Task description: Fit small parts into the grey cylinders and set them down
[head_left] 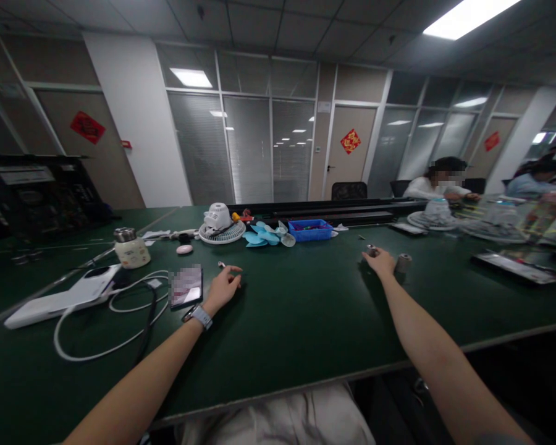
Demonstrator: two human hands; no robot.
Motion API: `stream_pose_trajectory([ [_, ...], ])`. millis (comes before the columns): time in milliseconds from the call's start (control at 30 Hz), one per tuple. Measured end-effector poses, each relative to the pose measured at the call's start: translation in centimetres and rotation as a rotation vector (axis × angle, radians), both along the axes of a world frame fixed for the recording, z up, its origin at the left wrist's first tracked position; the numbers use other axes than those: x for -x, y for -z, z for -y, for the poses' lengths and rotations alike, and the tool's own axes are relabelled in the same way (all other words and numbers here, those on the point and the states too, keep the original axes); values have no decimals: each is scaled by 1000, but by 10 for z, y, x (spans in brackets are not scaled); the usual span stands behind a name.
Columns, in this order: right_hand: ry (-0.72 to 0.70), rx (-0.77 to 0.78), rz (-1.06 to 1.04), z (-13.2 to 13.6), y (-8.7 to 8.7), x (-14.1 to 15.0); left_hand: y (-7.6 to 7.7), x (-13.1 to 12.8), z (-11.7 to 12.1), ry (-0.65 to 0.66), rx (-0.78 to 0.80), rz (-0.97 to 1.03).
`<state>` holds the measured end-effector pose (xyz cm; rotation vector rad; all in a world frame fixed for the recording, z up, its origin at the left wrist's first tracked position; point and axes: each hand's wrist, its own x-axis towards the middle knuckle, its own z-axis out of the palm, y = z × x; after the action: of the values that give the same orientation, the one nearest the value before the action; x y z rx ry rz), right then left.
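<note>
On the left of the green table, my left hand [223, 288] hovers over or rests on the surface, its fingers loosely bent and apart with nothing in them. Close by its fingertips lies a small white object [221, 264], too small to make out. A phone [188, 287] with a lit screen is just left of that wrist. My right hand [382, 263] reaches forward and grips a small grey metal cylinder [372, 250], mostly covered by the fingers. Beside the hand, a second metal cylinder [403, 263] stands upright on the table.
White fan parts [222, 232], light-blue fan blades [263, 235] and a blue tray [310, 232] stand farther back. Toward the left are a cream flask [132, 252], a white device [62, 306] and looped cables [92, 356]. Another person [440, 179] sits across at the right.
</note>
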<state>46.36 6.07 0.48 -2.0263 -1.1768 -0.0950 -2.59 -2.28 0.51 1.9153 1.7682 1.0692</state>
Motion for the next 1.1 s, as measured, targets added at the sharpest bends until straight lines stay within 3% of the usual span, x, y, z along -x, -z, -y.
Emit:
stream_pose_trajectory([
  [133,8,-38,-22,-4,-7,10,-1,-1,1,8,10,6],
  [233,-118,-89,-72,-3,-18,52,0,-1,-1,13,17,7],
  [300,-338,-118,-194,3,-22,97,1,-1,-1,15,19,7],
  [433,-973,-54,-544,30,-16,194,2,0,-1,19,19,21],
  [533,-1223,27,-614,55,-9,242,2,0,0,19,12,42],
  [700,-1268,70,-565,75,-4,268,-5,-12,7,40,-54,122],
  [900,-1320,6,-408,82,-2,267,-18,-44,18,228,-205,51],
  [1100,-1328,7,-342,85,-3,266,-21,-52,18,235,-224,29],
])
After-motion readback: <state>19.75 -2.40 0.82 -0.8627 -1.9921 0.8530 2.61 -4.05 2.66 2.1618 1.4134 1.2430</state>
